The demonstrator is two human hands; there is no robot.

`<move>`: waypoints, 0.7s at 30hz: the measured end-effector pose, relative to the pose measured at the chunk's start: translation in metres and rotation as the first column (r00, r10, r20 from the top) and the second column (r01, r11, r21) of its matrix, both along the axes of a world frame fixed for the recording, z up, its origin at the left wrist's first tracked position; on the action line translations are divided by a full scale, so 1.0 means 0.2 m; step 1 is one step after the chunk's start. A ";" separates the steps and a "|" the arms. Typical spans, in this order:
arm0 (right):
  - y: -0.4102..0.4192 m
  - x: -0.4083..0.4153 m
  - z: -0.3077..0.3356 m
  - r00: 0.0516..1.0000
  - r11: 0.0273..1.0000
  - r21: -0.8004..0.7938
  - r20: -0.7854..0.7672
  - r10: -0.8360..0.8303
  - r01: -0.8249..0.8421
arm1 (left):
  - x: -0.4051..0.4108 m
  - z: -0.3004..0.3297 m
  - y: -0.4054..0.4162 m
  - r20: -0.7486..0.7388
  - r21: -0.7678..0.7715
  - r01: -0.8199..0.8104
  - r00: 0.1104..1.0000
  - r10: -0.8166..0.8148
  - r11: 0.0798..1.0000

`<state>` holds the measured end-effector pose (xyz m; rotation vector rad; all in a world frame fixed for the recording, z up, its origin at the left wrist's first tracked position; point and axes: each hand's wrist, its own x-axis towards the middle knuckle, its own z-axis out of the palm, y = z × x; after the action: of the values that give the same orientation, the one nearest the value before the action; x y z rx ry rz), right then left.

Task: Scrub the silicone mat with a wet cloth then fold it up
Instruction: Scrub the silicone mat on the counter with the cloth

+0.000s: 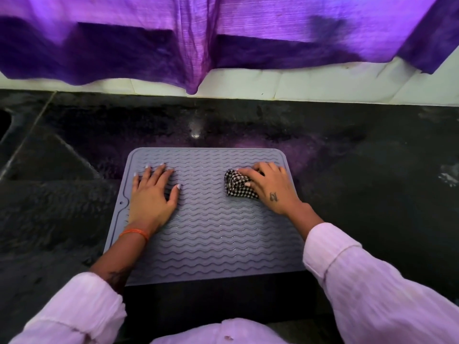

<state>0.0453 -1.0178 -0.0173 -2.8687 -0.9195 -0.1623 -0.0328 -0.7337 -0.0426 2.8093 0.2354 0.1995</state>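
A grey silicone mat (211, 219) with wavy ridges lies flat on the black counter, its near edge at the counter's front. My left hand (152, 193) rests on the mat's left part, palm down with fingers spread and straight. On the mat's far right part my right hand (269, 184) presses a crumpled black-and-white checked cloth (237, 186), fingers curled over its top edge. Part of the cloth is hidden under that hand.
The black stone counter (372, 182) stretches to both sides of the mat, with a wet patch (449, 173) at the far right. A purple curtain (223, 38) hangs over the white tiled wall (323, 83) behind. A dark recess (5, 122) shows at the far left.
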 end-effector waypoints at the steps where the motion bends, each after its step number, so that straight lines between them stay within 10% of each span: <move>1: 0.01 0.02 -0.01 0.998 0.999 0.015 0.025 -0.050 0.050 | 0.00 0.00 0.00 0.002 0.000 -0.002 1.000 0.002 1.000; 21: 0.09 0.31 -0.02 0.987 0.987 0.031 0.014 -0.157 0.157 | 0.00 -0.01 0.00 0.008 0.010 -0.017 1.000 0.017 1.000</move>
<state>0.1077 -0.9990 -0.0211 -2.9151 -0.6866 -0.2130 -0.0320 -0.7329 -0.0442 2.8165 0.2568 0.2167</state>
